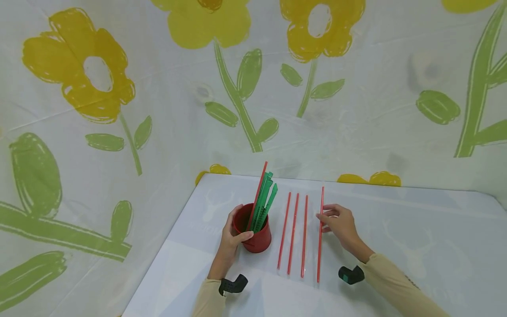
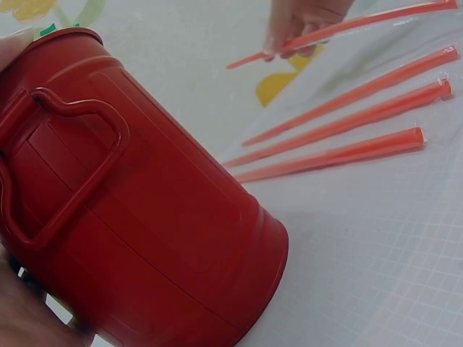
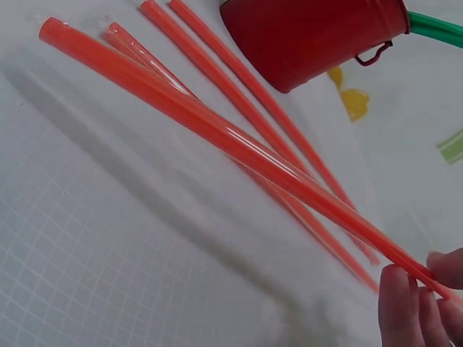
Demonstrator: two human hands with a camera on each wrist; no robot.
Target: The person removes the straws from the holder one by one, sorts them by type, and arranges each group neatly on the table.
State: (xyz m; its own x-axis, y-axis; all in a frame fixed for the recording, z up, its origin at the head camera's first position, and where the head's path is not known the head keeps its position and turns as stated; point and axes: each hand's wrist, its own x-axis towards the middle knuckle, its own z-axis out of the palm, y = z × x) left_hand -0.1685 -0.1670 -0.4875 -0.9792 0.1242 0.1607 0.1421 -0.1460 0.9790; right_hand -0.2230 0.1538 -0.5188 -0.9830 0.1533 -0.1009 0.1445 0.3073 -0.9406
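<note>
My left hand [image 1: 230, 240] grips a red metal bucket [image 1: 259, 240] round its side, thumb near the rim. In the left wrist view the bucket [image 2: 159, 210] looms large, a wire handle on its wall. Several green wrapped straws [image 1: 263, 204] and one red straw [image 1: 258, 193] lean inside it. To the right, my right hand [image 1: 339, 223] pinches a red straw [image 1: 320, 251] in clear wrapping. The right wrist view has that straw [image 3: 217, 134] raised over the table, its shadow below. Three more red straws [image 1: 293, 233] lie side by side between bucket and right hand.
The white table [image 1: 178, 264] ends at a flower-printed cloth [image 1: 364, 119] hanging behind and at the left. A black wrist camera [image 1: 233, 285] sits on the left forearm, another black camera [image 1: 351, 275] at the right one.
</note>
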